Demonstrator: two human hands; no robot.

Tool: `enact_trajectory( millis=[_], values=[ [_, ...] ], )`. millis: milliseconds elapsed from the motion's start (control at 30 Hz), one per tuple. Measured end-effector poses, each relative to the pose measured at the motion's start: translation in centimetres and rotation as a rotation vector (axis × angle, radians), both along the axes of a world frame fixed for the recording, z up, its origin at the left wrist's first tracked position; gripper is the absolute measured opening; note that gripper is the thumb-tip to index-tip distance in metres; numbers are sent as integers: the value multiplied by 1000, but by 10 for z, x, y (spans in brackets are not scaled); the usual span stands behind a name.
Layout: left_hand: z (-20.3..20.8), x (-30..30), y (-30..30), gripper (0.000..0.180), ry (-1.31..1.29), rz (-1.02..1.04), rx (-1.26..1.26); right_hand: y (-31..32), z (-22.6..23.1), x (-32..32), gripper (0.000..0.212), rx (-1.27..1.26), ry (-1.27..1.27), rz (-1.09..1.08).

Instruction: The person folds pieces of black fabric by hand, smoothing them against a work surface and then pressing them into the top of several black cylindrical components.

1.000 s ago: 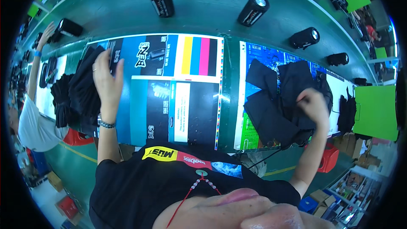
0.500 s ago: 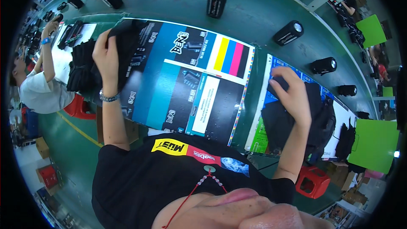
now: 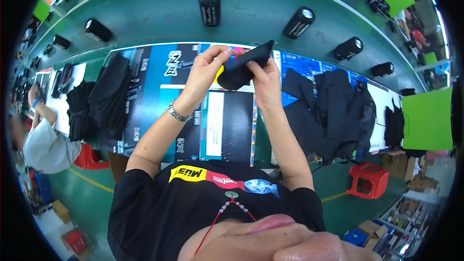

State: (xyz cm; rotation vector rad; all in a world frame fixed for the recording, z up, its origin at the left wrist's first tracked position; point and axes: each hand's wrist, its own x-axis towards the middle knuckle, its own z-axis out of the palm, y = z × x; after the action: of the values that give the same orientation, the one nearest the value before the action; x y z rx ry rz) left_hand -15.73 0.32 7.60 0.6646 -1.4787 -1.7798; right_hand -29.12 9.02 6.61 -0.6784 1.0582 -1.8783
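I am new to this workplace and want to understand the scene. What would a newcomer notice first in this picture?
First, the left hand and right hand together hold a small black garment up over the middle of the printed sheet. Heaps of black clothing lie on both sides, a left pile and a larger right pile. Behind them, black cylinders stand in a row on the green table.
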Motion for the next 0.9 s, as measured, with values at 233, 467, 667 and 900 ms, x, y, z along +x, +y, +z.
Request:
enact_trajectory(
  millis=[233, 467, 667, 900],
  values=[
    [21, -57, -3, 37, 55, -515, 178, 37, 29, -49, 24, 126, 208, -143],
    [30, -117, -29, 36, 208, -672, 310, 46, 58, -120, 39, -68, -518, 365],
    [-3, -201, -54, 28, 163, -509, 176, 17, 37, -229, 26, 215, 341, -159],
    [-29, -311, -72, 17, 42, 186, -430, -35, 44, -264, 22, 436, 1293, -874]
  ],
)
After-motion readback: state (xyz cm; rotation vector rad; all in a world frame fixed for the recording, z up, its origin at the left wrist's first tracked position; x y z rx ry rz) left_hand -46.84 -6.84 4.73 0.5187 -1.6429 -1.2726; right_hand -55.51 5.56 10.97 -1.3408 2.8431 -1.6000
